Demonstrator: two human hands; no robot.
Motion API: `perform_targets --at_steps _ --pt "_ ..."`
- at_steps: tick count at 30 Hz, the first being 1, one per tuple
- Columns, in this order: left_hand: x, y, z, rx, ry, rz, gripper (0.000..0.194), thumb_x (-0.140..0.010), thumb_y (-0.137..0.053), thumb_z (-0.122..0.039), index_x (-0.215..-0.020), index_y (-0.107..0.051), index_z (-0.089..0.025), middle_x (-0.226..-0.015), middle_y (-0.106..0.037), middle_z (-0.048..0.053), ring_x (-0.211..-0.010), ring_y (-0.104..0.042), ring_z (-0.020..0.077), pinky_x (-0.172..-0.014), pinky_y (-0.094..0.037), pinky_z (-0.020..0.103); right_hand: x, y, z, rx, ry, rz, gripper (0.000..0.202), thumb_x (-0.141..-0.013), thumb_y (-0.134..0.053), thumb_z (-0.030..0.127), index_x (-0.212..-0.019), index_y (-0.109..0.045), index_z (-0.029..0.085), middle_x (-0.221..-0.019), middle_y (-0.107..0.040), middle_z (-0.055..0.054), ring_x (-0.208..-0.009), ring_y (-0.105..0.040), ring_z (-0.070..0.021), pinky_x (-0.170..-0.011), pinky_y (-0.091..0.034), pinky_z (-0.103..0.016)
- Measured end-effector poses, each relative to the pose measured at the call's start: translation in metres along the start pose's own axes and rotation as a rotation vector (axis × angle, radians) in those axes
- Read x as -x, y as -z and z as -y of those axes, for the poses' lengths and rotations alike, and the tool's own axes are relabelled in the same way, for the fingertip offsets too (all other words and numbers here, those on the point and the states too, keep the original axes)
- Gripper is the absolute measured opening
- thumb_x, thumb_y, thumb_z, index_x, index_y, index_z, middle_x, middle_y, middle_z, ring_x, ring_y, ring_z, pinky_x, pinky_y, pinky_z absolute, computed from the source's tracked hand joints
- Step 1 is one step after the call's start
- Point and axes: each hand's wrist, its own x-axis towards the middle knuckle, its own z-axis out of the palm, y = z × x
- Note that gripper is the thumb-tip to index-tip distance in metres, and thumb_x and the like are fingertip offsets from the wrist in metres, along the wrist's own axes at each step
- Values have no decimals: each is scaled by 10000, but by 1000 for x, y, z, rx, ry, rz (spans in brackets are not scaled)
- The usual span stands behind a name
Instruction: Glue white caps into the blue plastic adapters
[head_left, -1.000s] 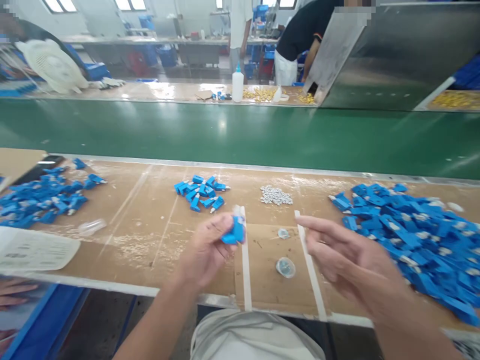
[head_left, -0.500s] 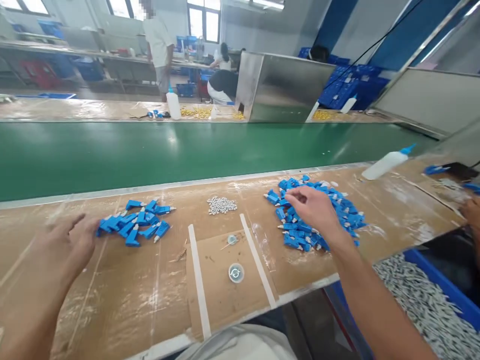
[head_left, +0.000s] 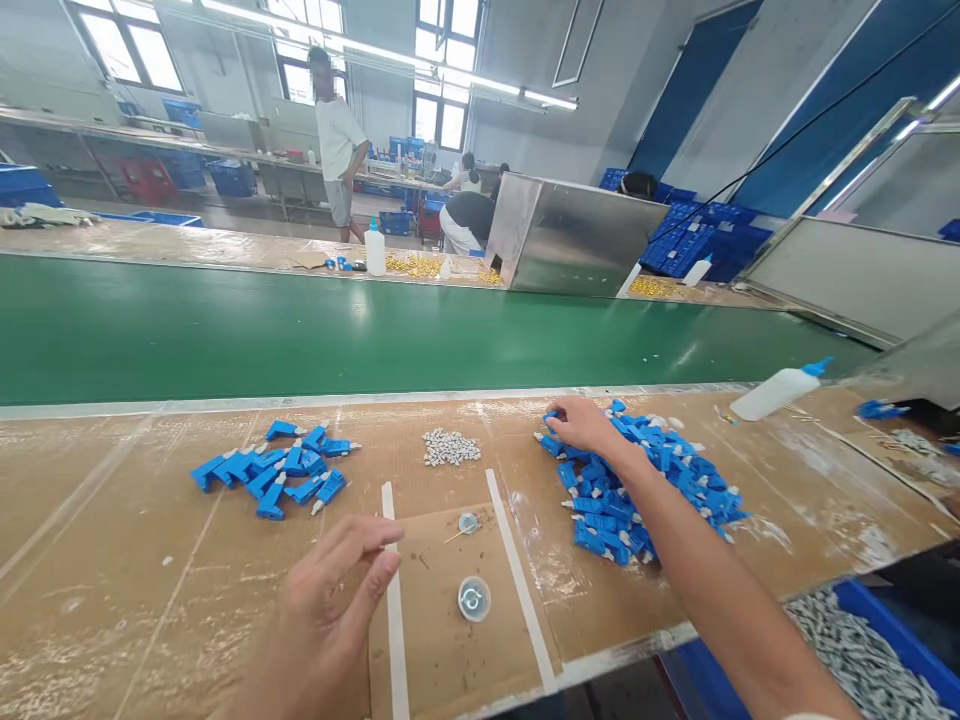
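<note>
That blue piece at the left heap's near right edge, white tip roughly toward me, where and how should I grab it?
Probably pinch its blue body across the long sides with your nearer left hand, from above and the right. Other blue pieces crowd its left; none lies against its right. The narrow white tip, pointing near-left, offers less to grip.

Your right hand (head_left: pixel 577 425) reaches into the heap of white-tipped blue parts (head_left: pixel 600 505) right of centre; your left (head_left: pixel 337 585) hovers, fingers parted, lower left.
</note>
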Motion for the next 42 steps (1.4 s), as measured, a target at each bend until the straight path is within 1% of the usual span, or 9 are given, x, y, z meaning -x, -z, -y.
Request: perform_targets --at_steps 4,8,11,14,16,22,28,37,42 --pt "-5 -14 -22 145 29 67 172 -930 -628 -288 -1044 -756 -283 -1049 -748 63 -992 -687 239 -883 -539 331 41 -9 26 -394 86 -29 401 -845 -688 497 -1036 -630 149 -920 -717 -81 -795 -690 -198 -790 -584 -372" --pt "-14 -35 -41 308 73 34 269 -909 -677 -273 -1169 -747 -280 -1060 -747 69 -936 -690 209 -879 -544 326 101 -48 71 -730 120 31 393 -783 -705 536 -956 -603 198 -841 -711 -57 -714 -676 -183 -683 -581 -333" --pt "-19 -49 -48 417 32 10 397 -878 -729 -268 -1273 -706 -304 -1153 -724 68 -985 -682 197 -892 -548 319 139 -79 106 -1133 -2 154 314 -734 -811 409 -885 -630 202 -789 -686 -17 -658 -635 -137 -634 -556 -262" --pt "-17 -57 -48 458 -13 -52 279 -852 -762 -260 -1126 -777 -308 -1135 -726 58 -1068 -663 204 -970 -514 323 159 -98 124 -1369 -114 251 308 -696 -868 350 -841 -644 197 -787 -670 6 -675 -627 -115 -642 -535 -221" --pt "-13 -58 -44 505 35 -109 208 -843 -772 -264 -1047 -798 -287 -1111 -732 60 -1096 -657 213 -1013 -485 326 165 -102 120 -1277 -94 271 316 -736 -851 404 -884 -663 198 -816 -681 -6 -689 -631 -129 -650 -531 -243" --pt "6 -60 -19 815 387 -155 267 -899 -706 -394 -1060 -731 -182 -1039 -750 90 -916 -686 195 -840 -527 296 179 -108 67 -489 41 127 351 -824 -780 477 -1032 -759 195 -926 -708 -42 -771 -601 -170 -700 -490 -298" --pt "18 -73 4 901 457 -159 248 -892 -722 -382 -1027 -700 -175 -1039 -728 84 -853 -662 163 -828 -521 296 196 -132 57 -530 -38 111 337 -877 -708 500 -895 -703 164 -781 -703 -38 -671 -604 -168 -637 -476 -296" --pt "22 -71 22 927 519 -259 304 -861 -759 -396 -1060 -705 -172 -980 -714 66 -881 -664 167 -776 -530 273 193 -134 68 -337 88 1 156 -905 -687 330 -846 -737 195 -774 -580 -6 -614 -464 -139 -603 -375 -291" --pt "26 -72 17 981 503 -254 283 -877 -745 -381 -1037 -702 -151 -931 -708 64 -842 -655 155 -729 -519 252 201 -132 71 -200 279 -10 133 -953 -627 237 -962 -758 213 -859 -587 -41 -729 -526 -174 -664 -396 -303"
